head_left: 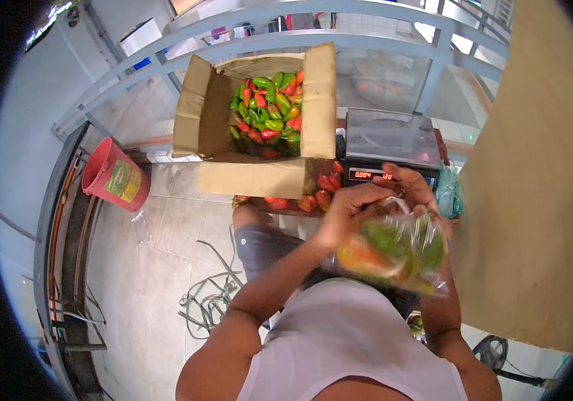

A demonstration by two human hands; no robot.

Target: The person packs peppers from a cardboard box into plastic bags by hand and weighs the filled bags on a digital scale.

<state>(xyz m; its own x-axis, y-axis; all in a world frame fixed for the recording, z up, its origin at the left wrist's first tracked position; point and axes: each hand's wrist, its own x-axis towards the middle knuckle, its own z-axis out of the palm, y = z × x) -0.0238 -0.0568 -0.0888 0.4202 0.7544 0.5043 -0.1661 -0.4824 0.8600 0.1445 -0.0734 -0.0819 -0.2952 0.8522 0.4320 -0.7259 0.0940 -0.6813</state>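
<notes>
Before your torso, your left hand [415,190] and right hand [350,217] are closed around the gathered top of a clear bag of peppers [393,250]. Directly behind stands the lit scale [393,144]; the open carton [189,120] flanks it, its lower flap [253,178] overhanging loose red peppers [323,187].

Count taken as follows: one left hand [347,217], one right hand [410,189], one open cardboard box [318,107], one weighing scale [391,137], one red bucket [102,167], one clear bag [397,257] and one green bag [448,194]. Peppers in the box [266,110] number more than twenty; overlap prevents an exact figure. Loose red peppers [324,199] below the box: several, partly hidden. Peppers inside the clear bag: more than one, blurred, exact number not determinable.
</notes>
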